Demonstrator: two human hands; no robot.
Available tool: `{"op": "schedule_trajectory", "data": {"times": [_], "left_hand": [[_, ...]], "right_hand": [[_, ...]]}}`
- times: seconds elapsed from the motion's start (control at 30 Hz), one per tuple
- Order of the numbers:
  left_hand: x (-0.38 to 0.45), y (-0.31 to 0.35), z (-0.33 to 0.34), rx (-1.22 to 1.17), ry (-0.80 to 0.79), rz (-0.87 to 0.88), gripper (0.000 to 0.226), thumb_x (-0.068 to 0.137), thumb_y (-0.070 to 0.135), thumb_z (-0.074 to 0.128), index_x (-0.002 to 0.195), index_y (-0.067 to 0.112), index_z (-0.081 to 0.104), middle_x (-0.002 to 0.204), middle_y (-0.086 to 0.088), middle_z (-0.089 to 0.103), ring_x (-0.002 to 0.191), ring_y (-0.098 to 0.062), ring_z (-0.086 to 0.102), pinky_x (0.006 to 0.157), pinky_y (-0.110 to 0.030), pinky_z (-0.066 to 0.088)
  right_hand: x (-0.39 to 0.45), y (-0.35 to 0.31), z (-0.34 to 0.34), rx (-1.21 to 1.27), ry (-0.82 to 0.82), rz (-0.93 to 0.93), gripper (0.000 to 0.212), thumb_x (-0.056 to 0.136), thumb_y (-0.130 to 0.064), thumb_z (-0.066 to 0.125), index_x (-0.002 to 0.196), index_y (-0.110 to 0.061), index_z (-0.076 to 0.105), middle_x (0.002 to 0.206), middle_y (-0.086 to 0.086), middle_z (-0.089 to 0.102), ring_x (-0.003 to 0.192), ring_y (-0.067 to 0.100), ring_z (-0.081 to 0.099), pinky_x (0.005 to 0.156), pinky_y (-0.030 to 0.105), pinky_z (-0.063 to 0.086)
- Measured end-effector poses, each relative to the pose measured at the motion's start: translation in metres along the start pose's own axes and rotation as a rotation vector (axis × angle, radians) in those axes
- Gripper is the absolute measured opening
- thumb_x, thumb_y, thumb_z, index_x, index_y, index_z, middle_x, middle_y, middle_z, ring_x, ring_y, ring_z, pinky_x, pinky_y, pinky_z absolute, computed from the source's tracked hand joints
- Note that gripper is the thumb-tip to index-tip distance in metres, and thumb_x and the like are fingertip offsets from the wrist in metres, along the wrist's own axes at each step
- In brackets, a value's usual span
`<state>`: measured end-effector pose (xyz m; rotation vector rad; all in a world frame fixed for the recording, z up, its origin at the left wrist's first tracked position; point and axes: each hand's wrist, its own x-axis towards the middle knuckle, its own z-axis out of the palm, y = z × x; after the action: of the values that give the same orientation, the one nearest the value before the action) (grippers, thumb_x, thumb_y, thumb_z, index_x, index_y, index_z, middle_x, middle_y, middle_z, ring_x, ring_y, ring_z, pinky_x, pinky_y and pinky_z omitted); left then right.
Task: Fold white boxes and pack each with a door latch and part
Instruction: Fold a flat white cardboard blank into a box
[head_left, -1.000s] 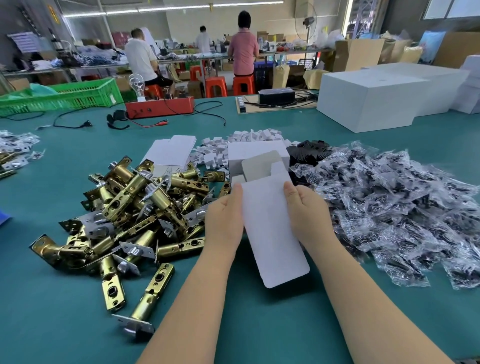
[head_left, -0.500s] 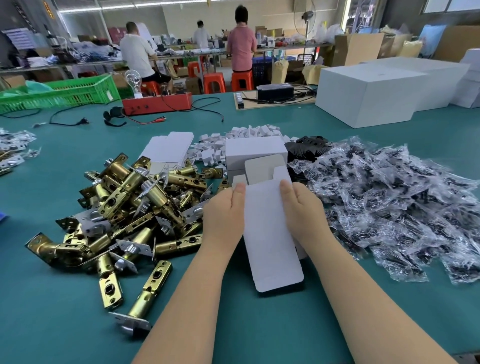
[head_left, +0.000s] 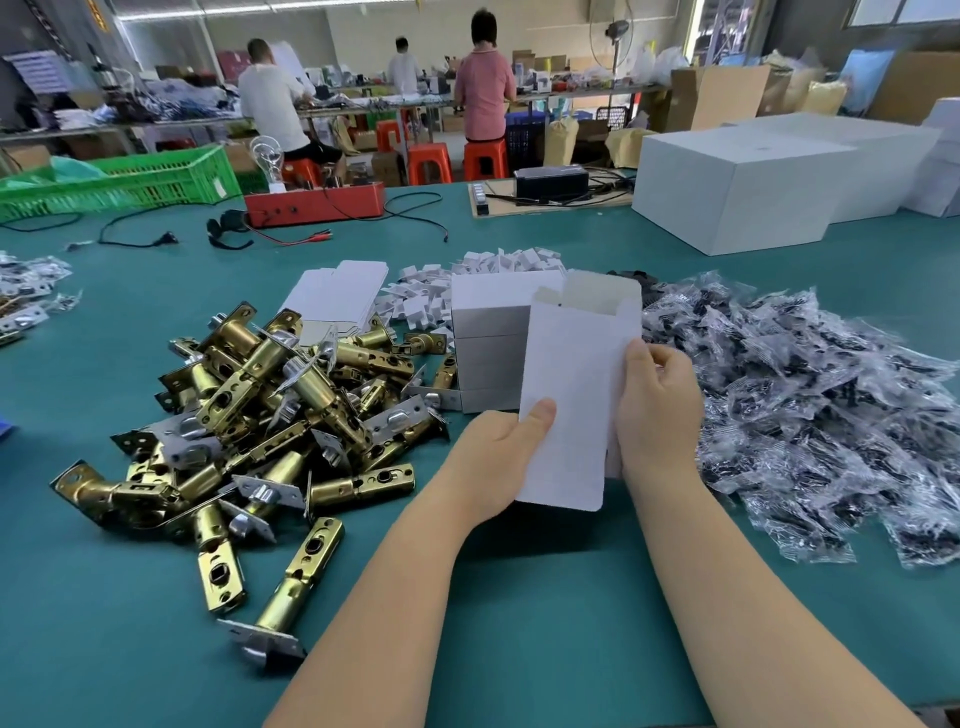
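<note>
I hold a flat white box blank (head_left: 576, 384) upright above the green table (head_left: 519, 597). My left hand (head_left: 498, 457) grips its lower left edge, thumb on the front. My right hand (head_left: 657, 410) grips its right edge, fingers curled round it. The top flaps stand open. A heap of brass door latches (head_left: 260, 415) lies to the left. A pile of parts in clear plastic bags (head_left: 810, 410) lies to the right. Behind the blank stands a stack of folded white boxes (head_left: 488, 343).
Flat white blanks (head_left: 337, 296) and small white card pieces (head_left: 447, 286) lie behind the latches. Large white cartons (head_left: 737, 187), a red box (head_left: 311, 202) with cables and a green crate (head_left: 130, 182) sit at the back. People work at far benches.
The blank has been lifted and tilted upright. My left hand slid down to its lower left edge, and my right hand shifted to its right edge.
</note>
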<state>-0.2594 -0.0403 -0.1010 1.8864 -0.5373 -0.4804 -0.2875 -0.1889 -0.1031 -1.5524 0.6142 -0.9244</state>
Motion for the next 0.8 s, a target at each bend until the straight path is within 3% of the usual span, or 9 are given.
{"op": "schedule_trajectory", "data": {"times": [0.07, 0.13, 0.27, 0.33, 0.37, 0.47, 0.57, 0.67, 0.8], "left_hand": [[-0.003, 0.002, 0.002, -0.030, 0.028, 0.055, 0.076, 0.094, 0.061, 0.032, 0.085, -0.009, 0.061, 0.082, -0.011, 0.055, 0.074, -0.016, 0.051, 0.070, -0.028, 0.039], [-0.006, 0.006, 0.002, -0.058, 0.072, 0.102, 0.068, 0.085, 0.067, 0.024, 0.082, 0.007, 0.054, 0.083, -0.008, 0.049, 0.074, -0.012, 0.049, 0.064, -0.018, 0.041], [-0.003, 0.004, 0.001, -0.290, 0.129, 0.089, 0.050, 0.080, 0.068, 0.027, 0.091, 0.027, 0.053, 0.094, 0.009, 0.060, 0.083, 0.000, 0.059, 0.076, -0.009, 0.043], [0.000, 0.002, 0.001, -0.343, 0.155, 0.161, 0.047, 0.092, 0.056, 0.028, 0.123, 0.032, 0.054, 0.126, 0.014, 0.060, 0.114, 0.005, 0.055, 0.097, -0.010, 0.042], [0.001, 0.001, 0.000, -0.350, 0.166, 0.215, 0.048, 0.099, 0.047, 0.028, 0.140, 0.030, 0.043, 0.140, 0.014, 0.051, 0.126, 0.005, 0.048, 0.101, -0.011, 0.040], [0.004, 0.004, -0.005, -0.402, 0.123, 0.306, 0.052, 0.105, 0.027, 0.039, 0.153, 0.034, 0.020, 0.150, 0.017, 0.040, 0.132, -0.001, 0.044, 0.106, -0.023, 0.043], [0.008, 0.004, -0.011, -0.495, 0.145, 0.329, 0.064, 0.090, 0.024, 0.051, 0.149, 0.036, 0.028, 0.140, 0.018, 0.052, 0.123, -0.005, 0.055, 0.094, -0.024, 0.051], [0.009, 0.004, -0.017, -0.599, 0.240, 0.279, 0.068, 0.082, 0.027, 0.052, 0.145, 0.043, 0.032, 0.141, 0.009, 0.053, 0.119, -0.013, 0.060, 0.095, -0.035, 0.052], [0.010, 0.004, -0.022, -0.638, 0.205, 0.263, 0.051, 0.092, 0.013, 0.039, 0.130, 0.044, 0.053, 0.131, 0.003, 0.062, 0.114, -0.027, 0.063, 0.094, -0.052, 0.052]], "right_hand": [[-0.003, -0.001, 0.001, 0.010, -0.047, -0.061, 0.006, 0.095, -0.032, 0.053, 0.097, -0.027, 0.049, 0.077, -0.012, 0.056, 0.063, -0.004, 0.053, 0.054, 0.015, 0.041], [-0.009, -0.003, 0.003, -0.007, -0.121, -0.130, 0.009, 0.094, -0.033, 0.055, 0.102, -0.031, 0.050, 0.082, -0.014, 0.057, 0.063, -0.010, 0.053, 0.054, 0.009, 0.040], [-0.015, -0.005, 0.004, 0.011, -0.286, -0.153, 0.021, 0.088, -0.041, 0.062, 0.107, -0.037, 0.052, 0.093, -0.015, 0.063, 0.078, -0.007, 0.058, 0.063, 0.010, 0.046], [-0.014, -0.006, 0.003, 0.059, -0.330, -0.106, 0.025, 0.087, -0.039, 0.067, 0.107, -0.039, 0.051, 0.091, -0.011, 0.068, 0.079, -0.002, 0.064, 0.063, 0.017, 0.049], [-0.014, -0.006, 0.003, 0.083, -0.351, -0.084, 0.027, 0.088, -0.037, 0.067, 0.109, -0.038, 0.051, 0.087, -0.010, 0.071, 0.078, 0.000, 0.066, 0.062, 0.017, 0.050], [-0.014, -0.006, 0.005, 0.148, -0.397, -0.046, 0.036, 0.088, -0.032, 0.067, 0.120, -0.032, 0.049, 0.080, -0.011, 0.073, 0.076, 0.004, 0.069, 0.058, 0.017, 0.051], [-0.012, -0.007, 0.002, 0.230, -0.469, 0.013, 0.053, 0.082, -0.032, 0.074, 0.128, -0.027, 0.047, 0.080, -0.003, 0.074, 0.078, 0.012, 0.071, 0.060, 0.024, 0.054], [-0.009, -0.007, -0.002, 0.322, -0.669, 0.075, 0.076, 0.068, -0.029, 0.074, 0.137, -0.026, 0.041, 0.097, 0.011, 0.073, 0.091, 0.026, 0.070, 0.071, 0.038, 0.056], [-0.013, -0.004, 0.001, 0.274, -0.845, 0.022, 0.088, 0.068, -0.016, 0.065, 0.144, -0.041, 0.028, 0.123, -0.001, 0.064, 0.109, 0.022, 0.063, 0.084, 0.042, 0.056]]}}
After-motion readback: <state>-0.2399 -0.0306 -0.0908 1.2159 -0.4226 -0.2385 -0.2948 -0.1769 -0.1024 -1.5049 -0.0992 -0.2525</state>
